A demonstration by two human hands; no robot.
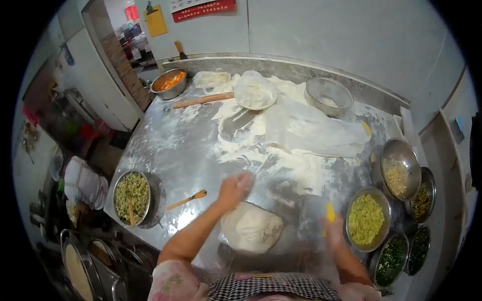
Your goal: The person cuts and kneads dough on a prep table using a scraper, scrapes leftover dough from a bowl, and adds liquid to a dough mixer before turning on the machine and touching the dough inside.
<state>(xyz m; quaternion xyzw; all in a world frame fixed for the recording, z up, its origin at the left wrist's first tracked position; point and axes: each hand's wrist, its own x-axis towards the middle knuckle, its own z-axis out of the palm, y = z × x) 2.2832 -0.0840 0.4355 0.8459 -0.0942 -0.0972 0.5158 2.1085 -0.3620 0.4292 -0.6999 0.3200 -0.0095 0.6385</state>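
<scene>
A large lump of dough (252, 228) rests on the floured metal table in front of me. Above its upper left side is my left hand (237, 189), its fingers curled in; what they hold, if anything, is hidden. To the right of the dough, my right hand (334, 233) grips a dough scraper by its yellow handle (330, 212). The scraper's grey blade (312, 220) points left and is smeared by motion. Nearest to the right hand stands a bowl of chopped yellow-green filling (366, 220).
A bowl of green filling (131, 195) and a wooden spatula (187, 199) lie left. Farther back are a rolling pin (203, 100), a flour bowl (256, 92), a sieve (329, 95) and a white cloth (316, 128). Several bowls line the right edge, including chopped greens (391, 256).
</scene>
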